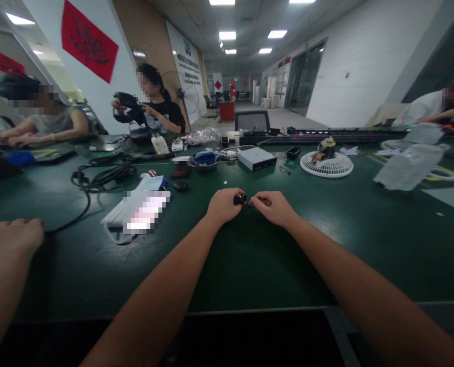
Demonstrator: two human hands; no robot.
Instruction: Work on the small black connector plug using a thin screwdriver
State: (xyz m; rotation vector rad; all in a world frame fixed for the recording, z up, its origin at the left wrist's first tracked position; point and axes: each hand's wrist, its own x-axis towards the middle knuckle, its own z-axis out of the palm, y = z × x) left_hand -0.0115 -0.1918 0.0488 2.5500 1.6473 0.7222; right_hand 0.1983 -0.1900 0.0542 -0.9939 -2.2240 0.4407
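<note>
Green table (368, 224); on it looped black cable (124, 173), dark mouse (180, 186), silver-topped box (255, 156), white fan grille (326, 167).

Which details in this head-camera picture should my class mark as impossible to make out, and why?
All in the head view:
- Dark cylinder: one end covered by the left grip.
- Small piece at the right grip: too small, partly covered by fingers.
- Bright rectangle: contents pixelated.
- Another person's hand: partly cut off by the left edge.
- Wall sign: smaller lettering blurred.
</note>
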